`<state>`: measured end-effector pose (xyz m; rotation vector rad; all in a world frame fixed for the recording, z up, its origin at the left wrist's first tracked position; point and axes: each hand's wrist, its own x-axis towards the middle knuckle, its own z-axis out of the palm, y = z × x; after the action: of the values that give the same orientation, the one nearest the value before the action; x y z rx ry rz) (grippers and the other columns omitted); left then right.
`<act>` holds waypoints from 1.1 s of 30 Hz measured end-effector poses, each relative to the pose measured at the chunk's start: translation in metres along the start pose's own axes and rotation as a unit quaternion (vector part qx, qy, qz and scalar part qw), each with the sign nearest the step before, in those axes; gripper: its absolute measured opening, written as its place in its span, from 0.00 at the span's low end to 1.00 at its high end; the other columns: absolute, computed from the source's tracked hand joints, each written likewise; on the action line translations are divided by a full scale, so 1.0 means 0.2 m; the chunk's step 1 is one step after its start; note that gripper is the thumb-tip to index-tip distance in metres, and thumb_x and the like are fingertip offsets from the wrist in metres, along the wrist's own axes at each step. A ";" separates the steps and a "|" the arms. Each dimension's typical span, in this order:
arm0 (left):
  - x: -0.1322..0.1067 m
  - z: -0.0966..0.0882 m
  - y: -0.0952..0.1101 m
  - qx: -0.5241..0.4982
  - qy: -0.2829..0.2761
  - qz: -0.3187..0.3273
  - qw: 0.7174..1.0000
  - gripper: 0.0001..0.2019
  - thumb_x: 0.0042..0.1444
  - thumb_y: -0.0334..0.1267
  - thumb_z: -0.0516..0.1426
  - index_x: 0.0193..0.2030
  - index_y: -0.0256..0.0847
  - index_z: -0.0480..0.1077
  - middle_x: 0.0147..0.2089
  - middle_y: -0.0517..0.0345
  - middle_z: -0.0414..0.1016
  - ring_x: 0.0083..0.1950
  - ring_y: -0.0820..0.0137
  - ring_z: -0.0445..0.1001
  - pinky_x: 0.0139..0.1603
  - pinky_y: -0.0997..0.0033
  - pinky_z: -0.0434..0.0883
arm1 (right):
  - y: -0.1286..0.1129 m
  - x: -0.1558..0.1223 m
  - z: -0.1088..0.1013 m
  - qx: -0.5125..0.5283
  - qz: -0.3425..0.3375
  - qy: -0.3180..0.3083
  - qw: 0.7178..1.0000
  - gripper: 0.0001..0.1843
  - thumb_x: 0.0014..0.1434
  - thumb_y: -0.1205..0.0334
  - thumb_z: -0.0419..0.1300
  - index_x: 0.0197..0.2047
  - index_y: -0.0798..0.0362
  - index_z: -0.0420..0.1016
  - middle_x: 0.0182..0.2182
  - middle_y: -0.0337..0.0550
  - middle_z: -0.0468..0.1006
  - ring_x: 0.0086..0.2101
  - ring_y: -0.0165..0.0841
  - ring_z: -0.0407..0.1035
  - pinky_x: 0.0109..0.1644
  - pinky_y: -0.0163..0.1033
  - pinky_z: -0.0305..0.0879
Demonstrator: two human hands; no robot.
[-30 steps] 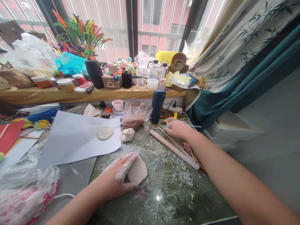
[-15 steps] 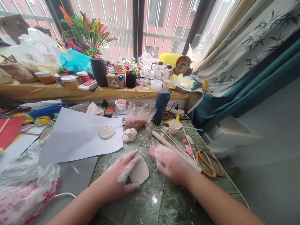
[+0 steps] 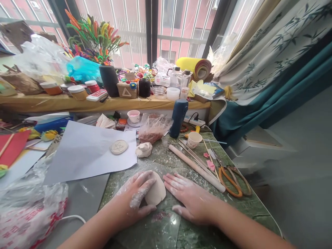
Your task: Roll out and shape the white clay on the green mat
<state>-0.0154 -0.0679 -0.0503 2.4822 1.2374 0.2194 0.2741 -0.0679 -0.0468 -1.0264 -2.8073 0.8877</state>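
Note:
A flattened, roughly oval slab of pale clay (image 3: 157, 189) lies on the clear sheet over the green tabletop. My left hand (image 3: 138, 192) rests on the slab's left side, dusted white, with its fingers stretched out and its thumb at the lower edge. Just right of the slab is my right hand (image 3: 188, 197), also powdered, palm down and fingers extended, its tips close to the slab's edge. Beyond the right hand lies a wooden rolling pin (image 3: 197, 168). A lump of pale clay (image 3: 144, 149) sits farther back.
A clay disc with a star (image 3: 119, 147) lies on white paper (image 3: 88, 152). At the right are scissors (image 3: 230, 181), thin sticks and a paper cup (image 3: 194, 139). A blue bottle (image 3: 178, 118) stands near a plastic bag of brown material (image 3: 153, 129). Plastic wrapping (image 3: 33, 204) lies left.
My right hand has come down from a blurred, raised, curled pose to lie flat beside the slab, uncovering more of the rolling pin. My left hand stays on the slab.

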 end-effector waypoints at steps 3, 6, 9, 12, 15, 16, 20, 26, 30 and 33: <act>0.01 0.01 -0.02 -0.013 -0.007 -0.007 1.000 0.36 0.53 0.46 0.67 0.69 0.50 0.65 0.74 0.50 0.60 0.71 0.46 0.62 0.69 0.44 0.66 | 0.00 -0.12 0.07 0.004 0.042 0.001 0.999 0.43 0.69 0.43 0.54 0.78 0.53 0.43 0.76 0.48 0.41 0.74 0.44 0.36 0.77 0.54 0.36; 0.02 0.00 -0.03 -0.013 -0.012 -0.012 1.000 0.35 0.54 0.49 0.66 0.69 0.51 0.66 0.73 0.51 0.61 0.70 0.46 0.62 0.69 0.43 0.65 | 0.00 -0.15 0.12 -0.012 0.134 0.059 0.989 0.44 0.70 0.43 0.52 0.78 0.58 0.41 0.76 0.52 0.36 0.74 0.47 0.32 0.77 0.56 0.35; 0.02 0.00 -0.03 -0.011 -0.014 -0.013 1.000 0.35 0.54 0.49 0.66 0.69 0.52 0.66 0.73 0.51 0.62 0.70 0.46 0.63 0.69 0.43 0.65 | -0.01 -0.12 0.12 -0.007 0.131 0.066 0.989 0.44 0.70 0.42 0.52 0.77 0.58 0.41 0.76 0.51 0.35 0.74 0.46 0.30 0.77 0.56 0.34; 0.03 0.00 -0.04 -0.008 -0.015 -0.011 1.000 0.35 0.55 0.50 0.66 0.69 0.52 0.66 0.73 0.51 0.61 0.70 0.46 0.63 0.69 0.42 0.65 | -0.02 -0.04 0.09 -0.001 0.105 0.054 0.993 0.42 0.71 0.45 0.51 0.77 0.58 0.43 0.76 0.49 0.38 0.74 0.43 0.32 0.78 0.54 0.33; 0.03 0.00 -0.04 -0.006 -0.009 -0.010 1.000 0.34 0.54 0.50 0.66 0.68 0.52 0.67 0.73 0.50 0.62 0.70 0.46 0.63 0.69 0.42 0.65 | -0.03 0.04 0.04 -0.007 0.126 0.080 0.989 0.40 0.71 0.49 0.50 0.76 0.64 0.45 0.75 0.54 0.40 0.74 0.42 0.33 0.78 0.53 0.33; 0.03 0.01 -0.04 -0.008 -0.006 -0.010 1.000 0.34 0.54 0.50 0.67 0.68 0.52 0.67 0.73 0.50 0.63 0.70 0.46 0.64 0.69 0.43 0.65 | -0.03 0.05 0.03 -0.006 0.125 0.087 0.988 0.40 0.71 0.50 0.51 0.76 0.64 0.46 0.75 0.55 0.40 0.74 0.43 0.33 0.78 0.53 0.33; 0.02 -0.01 -0.04 -0.023 -0.004 -0.006 1.000 0.36 0.51 0.49 0.69 0.67 0.53 0.68 0.72 0.50 0.64 0.69 0.46 0.65 0.68 0.43 0.66 | 0.00 0.00 0.02 0.003 0.069 0.076 0.995 0.39 0.68 0.55 0.54 0.76 0.59 0.48 0.75 0.50 0.43 0.74 0.41 0.36 0.77 0.52 0.36; 0.03 -0.11 -0.12 -0.031 -0.069 0.040 0.996 0.43 0.49 0.47 0.71 0.71 0.60 0.61 0.77 0.55 0.56 0.73 0.45 0.61 0.70 0.42 0.64 | 0.09 -0.15 0.06 0.022 0.105 0.092 0.990 0.40 0.68 0.47 0.55 0.76 0.52 0.50 0.75 0.47 0.44 0.73 0.46 0.40 0.76 0.56 0.41; 0.12 -0.17 -0.24 -0.015 -0.115 0.124 0.985 0.44 0.53 0.56 0.68 0.74 0.62 0.56 0.78 0.54 0.54 0.75 0.45 0.57 0.72 0.40 0.60 | 0.10 -0.15 0.08 0.033 0.137 0.084 0.986 0.50 0.63 0.36 0.59 0.77 0.52 0.46 0.76 0.48 0.41 0.74 0.47 0.38 0.76 0.56 0.40; 0.22 -0.18 -0.28 -0.022 -0.122 0.192 0.974 0.47 0.51 0.63 0.66 0.75 0.58 0.55 0.76 0.49 0.57 0.74 0.44 0.58 0.72 0.41 0.60 | 0.09 -0.14 0.09 0.034 0.163 0.082 0.983 0.53 0.63 0.34 0.58 0.77 0.55 0.42 0.76 0.50 0.38 0.74 0.46 0.35 0.77 0.54 0.37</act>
<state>-0.0396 0.0069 -0.0398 2.5945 0.6434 0.0329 0.3022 -0.0824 -0.0667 -1.5021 -2.4973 0.8675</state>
